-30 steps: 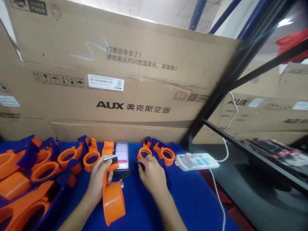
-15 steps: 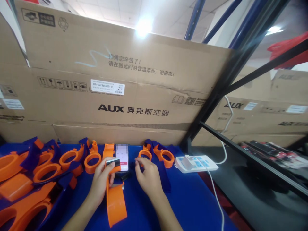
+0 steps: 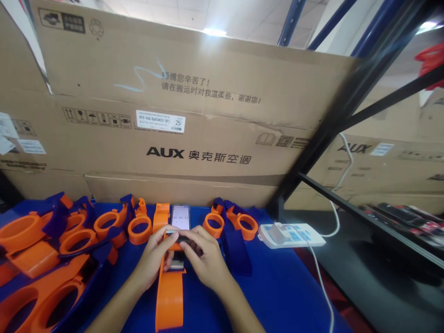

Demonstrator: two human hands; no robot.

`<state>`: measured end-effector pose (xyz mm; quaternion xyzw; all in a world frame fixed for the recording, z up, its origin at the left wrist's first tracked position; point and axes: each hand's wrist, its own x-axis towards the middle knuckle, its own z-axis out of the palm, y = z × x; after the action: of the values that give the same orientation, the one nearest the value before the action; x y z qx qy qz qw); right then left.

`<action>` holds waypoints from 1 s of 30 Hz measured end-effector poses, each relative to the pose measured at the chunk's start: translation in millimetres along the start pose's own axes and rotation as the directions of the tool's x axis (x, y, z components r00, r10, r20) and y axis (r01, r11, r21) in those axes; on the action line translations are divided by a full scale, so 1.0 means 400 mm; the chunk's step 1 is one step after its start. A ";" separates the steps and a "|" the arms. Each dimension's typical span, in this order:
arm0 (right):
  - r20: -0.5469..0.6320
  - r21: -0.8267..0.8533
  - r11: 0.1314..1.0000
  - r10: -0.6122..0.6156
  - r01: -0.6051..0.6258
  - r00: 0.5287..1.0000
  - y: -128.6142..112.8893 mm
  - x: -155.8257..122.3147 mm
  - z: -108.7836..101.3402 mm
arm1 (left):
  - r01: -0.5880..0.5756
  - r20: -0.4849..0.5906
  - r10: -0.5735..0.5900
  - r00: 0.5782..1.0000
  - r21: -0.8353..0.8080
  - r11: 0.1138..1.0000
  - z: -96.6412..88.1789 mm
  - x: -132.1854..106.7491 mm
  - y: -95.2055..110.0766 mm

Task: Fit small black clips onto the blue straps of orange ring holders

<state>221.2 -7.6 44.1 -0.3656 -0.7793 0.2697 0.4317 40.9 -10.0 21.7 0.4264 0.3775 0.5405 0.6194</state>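
Both hands are meeting over the top of a long orange plastic bracket on the blue desk.

At the far left, a heap of orange plastic rings with dark blue straps (image 3: 52, 240) is lying on the blue-covered desk (image 3: 277, 296); the left hand (image 3: 152, 256) is gripping the left side of the long orange plastic bracket (image 3: 169, 296), which is lying lengthwise in front of the person; a small black and silver part (image 3: 176, 262) is sitting at its upper end between the hands; just behind, a white-screened phone (image 3: 181, 217) is lying flat; the right hand (image 3: 204, 261) is pinching the bracket's top, fingers touching the left hand's; farther right, a white power strip (image 3: 294, 233) is resting beside the tall brown cardboard box (image 3: 194, 115).
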 end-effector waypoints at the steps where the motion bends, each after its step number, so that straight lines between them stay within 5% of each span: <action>1: -0.018 -0.010 1.000 0.008 -0.008 1.000 -0.002 0.001 -0.009 | 0.002 -0.018 -0.003 1.000 -0.038 0.999 -0.004 -0.003 0.009; 6: -0.180 -0.092 0.993 0.052 -0.070 0.982 -0.010 0.006 -0.069 | -0.046 -0.063 0.028 0.998 -0.302 0.952 -0.047 -0.012 0.071; 9: -0.022 -0.213 0.973 0.086 -0.089 0.996 -0.015 0.007 -0.097 | -0.129 -0.112 0.092 0.989 -0.397 0.909 -0.068 -0.009 0.088; 12: 0.217 -0.351 0.935 0.132 -0.049 0.967 -0.021 0.002 -0.105 | -0.174 -0.120 0.137 0.983 -0.385 0.907 -0.069 -0.007 0.080; 16: 0.328 -0.459 0.887 0.220 -0.048 0.919 -0.021 -0.008 -0.094 | -0.172 -0.110 0.143 0.984 -0.332 0.927 -0.052 -0.010 0.061; 24: 0.276 -0.579 0.809 0.313 -0.103 0.909 -0.008 -0.010 -0.051 | -0.159 -0.125 0.133 0.983 -0.235 0.959 -0.012 -0.030 0.062; 30: 0.217 -0.447 0.880 0.280 -0.160 0.935 -0.030 0.003 -0.064 | -0.118 -0.111 0.108 0.988 -0.090 0.989 -0.006 -0.023 0.032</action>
<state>239.0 -11.0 65.7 -0.4961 -0.8242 0.1905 0.1956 33.2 -18.2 32.8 0.3876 0.3586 0.6140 0.5867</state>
